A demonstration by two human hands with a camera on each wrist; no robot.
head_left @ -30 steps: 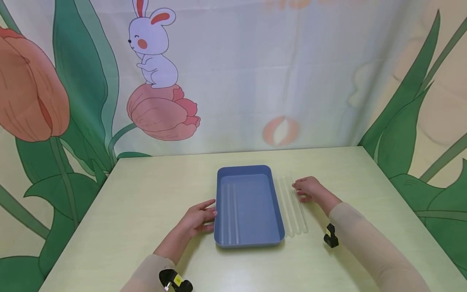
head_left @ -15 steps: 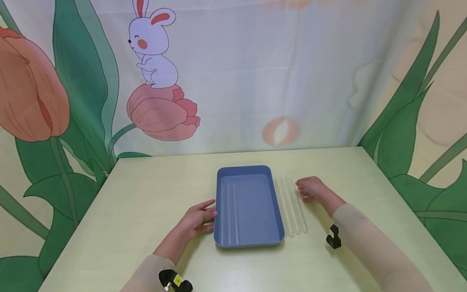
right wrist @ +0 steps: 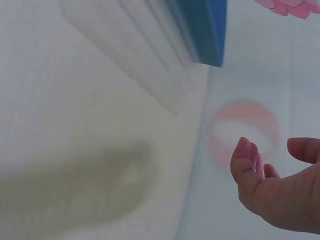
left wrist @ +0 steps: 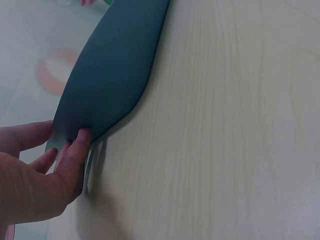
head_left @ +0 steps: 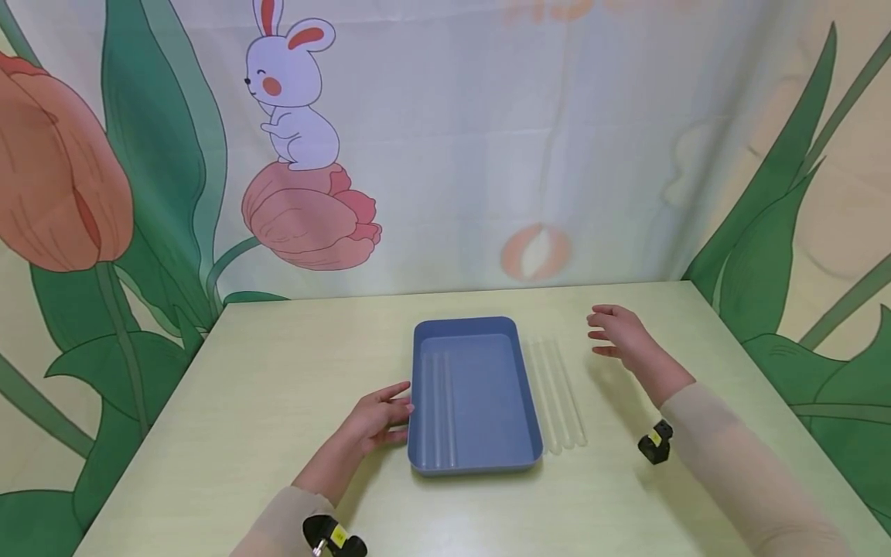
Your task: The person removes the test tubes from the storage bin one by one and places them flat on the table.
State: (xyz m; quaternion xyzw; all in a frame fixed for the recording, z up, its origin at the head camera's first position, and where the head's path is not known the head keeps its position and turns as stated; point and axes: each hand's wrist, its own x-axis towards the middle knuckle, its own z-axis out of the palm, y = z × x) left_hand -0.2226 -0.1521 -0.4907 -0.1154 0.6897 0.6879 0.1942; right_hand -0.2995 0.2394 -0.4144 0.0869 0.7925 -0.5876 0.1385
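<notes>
1. Backdrop: pale, lightly creased, behind the table.
2. Left print: big orange tulip, white rabbit sitting on a pink tulip.
3. Right print: tall green leaves.
4. Table: pale yellowish, faint wood grain, far edge near backdrop.
5. Light: soft, bright patch at table's near side.

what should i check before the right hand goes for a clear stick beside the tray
1. Tray flat on the table: ok
2. Left hand at the tray: ok, touching its left side
3. Right hand free: ok, open and empty
4. Right hand at the loose sticks: not ok, apart, to their right
5. Room beside the sticks inside: ok
6. Sticks hollow or solid: cannot tell
</notes>
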